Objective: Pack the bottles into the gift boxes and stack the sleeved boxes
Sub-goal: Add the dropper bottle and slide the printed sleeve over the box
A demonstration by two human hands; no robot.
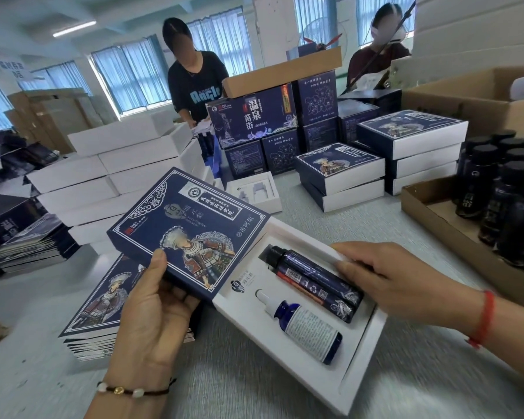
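Observation:
A white gift box (357, 352) lies open on the grey table in front of me. In it lie two dark blue bottles (315, 282) side by side and a smaller dropper bottle (303, 325) with a white label. My left hand (152, 300) grips a navy printed sleeve (188, 231) whose right end overlaps the box's left end. My right hand (387, 276) holds the box's far right edge, fingers over the bottles' ends.
A pile of flat navy sleeves (100, 316) lies under my left hand. Sleeved boxes (342, 173) stand stacked behind, white boxes (82, 182) at the left, an open insert tray (254, 192) between. A cardboard tray of dark bottles (502, 204) sits right. Two people work across the table.

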